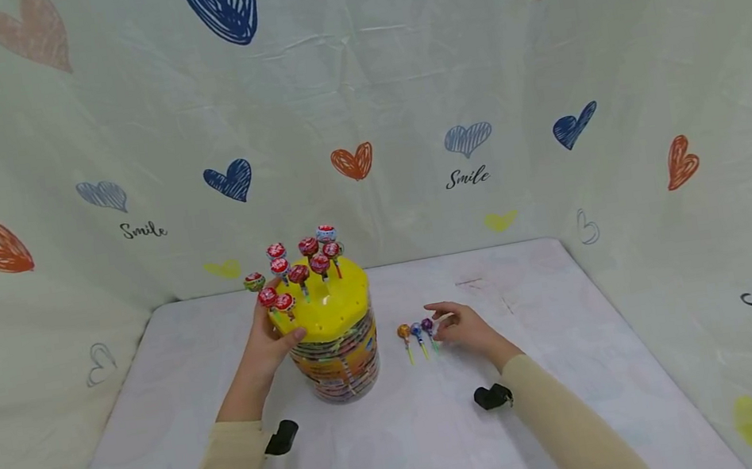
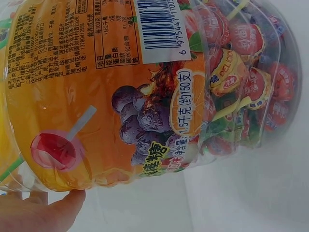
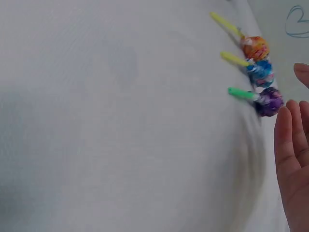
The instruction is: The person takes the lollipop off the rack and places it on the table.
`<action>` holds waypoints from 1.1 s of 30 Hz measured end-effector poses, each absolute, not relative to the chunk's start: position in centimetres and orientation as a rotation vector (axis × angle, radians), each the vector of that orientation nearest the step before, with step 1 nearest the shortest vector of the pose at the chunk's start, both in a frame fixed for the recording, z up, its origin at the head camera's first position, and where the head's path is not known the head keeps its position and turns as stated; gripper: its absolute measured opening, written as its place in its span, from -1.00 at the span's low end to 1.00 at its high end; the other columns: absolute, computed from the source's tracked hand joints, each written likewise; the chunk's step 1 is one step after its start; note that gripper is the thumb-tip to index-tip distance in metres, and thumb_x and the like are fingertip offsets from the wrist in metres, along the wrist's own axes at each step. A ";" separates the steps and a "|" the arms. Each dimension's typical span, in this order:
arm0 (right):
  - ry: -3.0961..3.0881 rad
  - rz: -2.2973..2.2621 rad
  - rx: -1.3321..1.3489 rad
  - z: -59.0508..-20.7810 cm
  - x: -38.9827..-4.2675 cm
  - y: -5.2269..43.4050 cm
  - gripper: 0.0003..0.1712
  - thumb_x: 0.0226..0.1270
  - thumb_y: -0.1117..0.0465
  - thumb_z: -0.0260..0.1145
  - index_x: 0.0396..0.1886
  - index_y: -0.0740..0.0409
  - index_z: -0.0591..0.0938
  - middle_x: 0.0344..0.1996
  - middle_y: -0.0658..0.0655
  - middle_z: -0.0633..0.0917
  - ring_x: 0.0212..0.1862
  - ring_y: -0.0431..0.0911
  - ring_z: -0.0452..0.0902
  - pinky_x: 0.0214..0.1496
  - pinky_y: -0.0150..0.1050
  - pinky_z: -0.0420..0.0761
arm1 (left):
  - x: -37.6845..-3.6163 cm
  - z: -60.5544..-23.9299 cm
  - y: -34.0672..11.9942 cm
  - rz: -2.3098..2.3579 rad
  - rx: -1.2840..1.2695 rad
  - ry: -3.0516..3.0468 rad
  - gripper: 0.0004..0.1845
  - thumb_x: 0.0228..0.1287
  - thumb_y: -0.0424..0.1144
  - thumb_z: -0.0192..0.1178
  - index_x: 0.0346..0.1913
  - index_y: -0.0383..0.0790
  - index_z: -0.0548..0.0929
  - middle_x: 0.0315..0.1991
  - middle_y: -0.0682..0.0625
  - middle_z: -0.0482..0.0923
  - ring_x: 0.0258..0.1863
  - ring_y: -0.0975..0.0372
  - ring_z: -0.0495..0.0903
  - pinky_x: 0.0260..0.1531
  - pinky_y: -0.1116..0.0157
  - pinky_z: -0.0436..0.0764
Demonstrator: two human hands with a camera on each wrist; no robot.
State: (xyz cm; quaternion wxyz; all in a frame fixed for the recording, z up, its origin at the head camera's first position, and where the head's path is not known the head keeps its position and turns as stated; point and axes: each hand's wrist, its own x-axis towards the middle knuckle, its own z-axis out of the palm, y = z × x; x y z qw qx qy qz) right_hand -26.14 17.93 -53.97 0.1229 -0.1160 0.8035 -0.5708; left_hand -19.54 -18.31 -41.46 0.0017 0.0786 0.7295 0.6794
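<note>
So, left hand [image 1: 268, 347]'s gripping the candy jar [image 1: 344, 363]; right hand [image 1: 467, 330]'s loosely open, empty, near three lollipops [image 1: 417, 330] right of the jar. White table [image 1: 379, 458] underneath, heart-print curtain [image 1: 388, 64] behind.

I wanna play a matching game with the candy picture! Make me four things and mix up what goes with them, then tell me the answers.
Things:
1. The lid of the jar
2. The left hand
3. The middle lollipop of the three on the table
4. The lollipop nearest the right hand

Matches:
A. Purple wrapper
B. Holding the jar near its top
C. Mostly blue wrapper
D. Yellow, with lollipops standing up from it

Right pairs: 1-D, 2-B, 3-C, 4-A
</note>
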 end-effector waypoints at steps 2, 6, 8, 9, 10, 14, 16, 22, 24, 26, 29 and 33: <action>2.323 -1.716 -0.344 -52.9 -26.0 17.7 -0.34 0.19 0.50 0.35 0.32 0.19 0.48 0.08 0.35 0.50 -0.10 0.01 0.57 -0.14 -0.25 0.64 | -19.5 -41.4 -18.3 2.123 0.240 2.297 -0.09 0.32 -0.25 0.28 0.54 0.05 -0.09 0.50 -0.13 -0.02 0.43 -0.06 0.06 0.38 -0.12 0.08; 2.286 -1.808 -0.429 -50.0 -25.6 16.8 -0.33 0.17 0.52 0.36 0.31 0.19 0.48 0.12 0.40 0.49 0.02 0.17 0.52 -0.09 -0.26 0.63 | -19.5 -41.4 -18.3 2.112 0.231 2.308 -0.10 0.33 -0.24 0.27 0.54 0.05 -0.09 0.50 -0.13 -0.02 0.45 -0.06 0.04 0.38 -0.13 0.06; 2.251 -1.855 -0.493 -48.7 -25.4 16.2 -0.34 0.17 0.53 0.35 0.31 0.22 0.47 0.13 0.40 0.49 0.06 0.23 0.48 -0.07 -0.24 0.64 | -19.5 -41.4 -18.4 2.111 0.229 2.309 -0.11 0.33 -0.24 0.27 0.54 0.06 -0.07 0.50 -0.12 -0.01 0.44 -0.05 0.05 0.38 -0.13 0.08; 2.239 -1.871 -0.525 -48.0 -25.3 15.9 -0.34 0.17 0.51 0.36 0.31 0.23 0.47 0.13 0.38 0.50 0.07 0.24 0.47 -0.06 -0.23 0.65 | -19.5 -41.5 -18.4 2.115 0.235 2.308 -0.12 0.33 -0.24 0.26 0.54 0.07 -0.06 0.49 -0.13 -0.01 0.44 -0.06 0.06 0.38 -0.13 0.08; 2.225 -1.886 -0.546 -47.3 -25.1 15.5 -0.35 0.18 0.49 0.37 0.31 0.22 0.47 0.13 0.35 0.51 0.08 0.24 0.47 -0.05 -0.22 0.65 | -19.4 -41.5 -18.4 2.116 0.238 2.310 -0.12 0.33 -0.24 0.26 0.54 0.07 -0.06 0.49 -0.13 0.00 0.44 -0.06 0.06 0.37 -0.13 0.08; 2.198 -1.903 -0.627 -44.7 -24.4 14.2 -0.37 0.19 0.40 0.42 0.29 0.17 0.50 0.12 0.24 0.55 0.07 0.19 0.48 0.00 -0.19 0.64 | -19.3 -41.5 -18.3 2.119 0.231 2.307 -0.11 0.33 -0.22 0.26 0.54 0.07 -0.07 0.49 -0.14 0.00 0.43 -0.07 0.07 0.37 -0.14 0.10; 2.193 -1.899 -0.669 -43.5 -24.0 13.5 -0.38 0.19 0.40 0.42 0.28 0.17 0.50 0.11 0.20 0.57 0.05 0.15 0.49 0.05 -0.19 0.62 | -19.3 -41.5 -18.3 2.117 0.222 2.306 -0.11 0.33 -0.20 0.26 0.54 0.08 -0.08 0.49 -0.13 0.00 0.43 -0.07 0.07 0.36 -0.13 0.11; 2.191 -1.899 -0.840 -38.6 -22.4 11.6 -0.38 0.18 0.52 0.37 0.27 0.33 0.46 0.14 0.32 0.54 0.07 0.19 0.47 0.21 0.04 0.50 | -19.4 -41.5 -18.3 2.119 0.232 2.301 -0.10 0.33 -0.19 0.26 0.54 0.11 -0.09 0.50 -0.13 -0.01 0.42 -0.08 0.08 0.37 -0.14 0.10; 2.186 -1.916 -0.914 -37.2 -21.9 10.9 -0.38 0.17 0.55 0.35 0.27 0.39 0.44 0.15 0.38 0.52 0.10 0.22 0.45 0.23 0.12 0.45 | -19.5 -41.5 -18.3 2.127 0.249 2.302 -0.11 0.33 -0.20 0.26 0.54 0.11 -0.08 0.50 -0.14 -0.01 0.42 -0.08 0.08 0.37 -0.15 0.09; 2.179 -1.938 -0.976 -36.3 -21.8 10.3 -0.38 0.16 0.57 0.35 0.25 0.41 0.44 0.16 0.39 0.51 0.13 0.22 0.42 0.25 0.14 0.42 | -19.5 -41.5 -18.4 2.135 0.264 2.299 -0.12 0.34 -0.20 0.26 0.54 0.13 -0.07 0.49 -0.15 0.00 0.42 -0.08 0.08 0.37 -0.15 0.08; 2.145 -1.980 -1.048 -36.4 -22.3 9.6 -0.35 0.13 0.58 0.37 0.26 0.39 0.45 0.19 0.36 0.49 0.18 0.22 0.38 0.27 0.11 0.41 | -19.5 -41.6 -18.4 2.140 0.260 2.290 -0.12 0.33 -0.19 0.26 0.53 0.13 -0.06 0.49 -0.14 0.00 0.42 -0.08 0.08 0.37 -0.15 0.08; 2.131 -1.997 -1.121 -37.1 -23.1 8.8 -0.29 0.10 0.55 0.40 0.29 0.30 0.44 0.24 0.22 0.48 0.23 0.14 0.37 0.28 0.06 0.41 | -19.5 -41.6 -18.3 2.120 0.235 2.304 -0.11 0.33 -0.17 0.27 0.54 0.06 -0.08 0.50 -0.14 0.00 0.44 -0.07 0.05 0.38 -0.15 0.04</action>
